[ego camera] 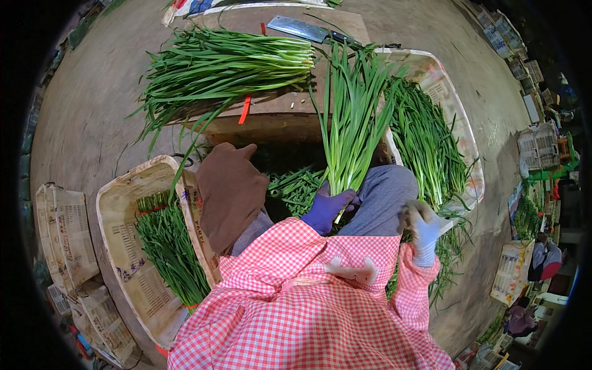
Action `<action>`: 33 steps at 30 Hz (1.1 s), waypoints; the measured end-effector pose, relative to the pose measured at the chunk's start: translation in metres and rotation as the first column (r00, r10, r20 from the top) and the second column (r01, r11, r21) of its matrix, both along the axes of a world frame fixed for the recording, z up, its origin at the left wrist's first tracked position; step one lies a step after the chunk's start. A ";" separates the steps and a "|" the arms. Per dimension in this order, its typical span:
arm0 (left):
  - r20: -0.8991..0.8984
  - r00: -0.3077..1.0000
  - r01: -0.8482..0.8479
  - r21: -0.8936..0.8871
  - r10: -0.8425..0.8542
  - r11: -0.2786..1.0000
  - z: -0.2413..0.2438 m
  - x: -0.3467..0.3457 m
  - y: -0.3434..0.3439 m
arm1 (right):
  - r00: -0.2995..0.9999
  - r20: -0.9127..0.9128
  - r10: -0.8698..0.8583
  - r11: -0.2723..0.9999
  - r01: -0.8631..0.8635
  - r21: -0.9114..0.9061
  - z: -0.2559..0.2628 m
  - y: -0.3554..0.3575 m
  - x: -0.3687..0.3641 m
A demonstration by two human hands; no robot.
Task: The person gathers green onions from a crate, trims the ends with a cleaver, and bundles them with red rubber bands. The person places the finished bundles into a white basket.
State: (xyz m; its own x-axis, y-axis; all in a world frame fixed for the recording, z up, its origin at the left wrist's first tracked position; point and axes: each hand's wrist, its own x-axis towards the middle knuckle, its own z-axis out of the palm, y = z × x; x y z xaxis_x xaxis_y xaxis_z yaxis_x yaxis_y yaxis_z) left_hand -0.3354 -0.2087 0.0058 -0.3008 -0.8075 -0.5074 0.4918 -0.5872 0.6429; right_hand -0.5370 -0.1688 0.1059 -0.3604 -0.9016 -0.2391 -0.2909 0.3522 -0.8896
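My left hand point(327, 208), in a purple glove, grips the pale stem ends of a bunch of garlic chives point(354, 125), whose green leaves fan away from me. At the rim of the right crate, my right hand point(422, 226) wears a pale, soiled glove; its fingers are bent and blurred, and whether they hold anything is unclear. More chives point(425, 143) lie in that white plastic crate point(455, 101). A large pile of chives point(231, 64) rests on a low wooden board point(282, 102), above a red strip point(244, 110). Behind it lies a cleaver point(298, 28).
To the left, a plastic crate point(108, 222) holds chive bundles point(171, 249) with red bands. A brown cloth point(231, 189) covers my left knee. Loose greens point(298, 187) lie under the board's front edge. Stacked crates point(69, 236) stand far left; people are at the far right.
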 end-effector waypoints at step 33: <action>0.287 0.950 0.033 -0.473 0.119 0.880 -0.018 -0.009 0.001 | 0.981 -0.195 0.012 0.986 -0.044 -0.160 0.044 -0.012 -0.005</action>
State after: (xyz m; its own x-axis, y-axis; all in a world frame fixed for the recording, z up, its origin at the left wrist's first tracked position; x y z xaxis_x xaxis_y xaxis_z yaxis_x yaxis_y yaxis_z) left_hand -0.3445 -0.2079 -0.0126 -0.1553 -0.9797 -0.1266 0.2494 -0.1629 0.9546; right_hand -0.5416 -0.1812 0.1497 -0.3591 -0.9332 -0.0171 -0.4698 0.1966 -0.8606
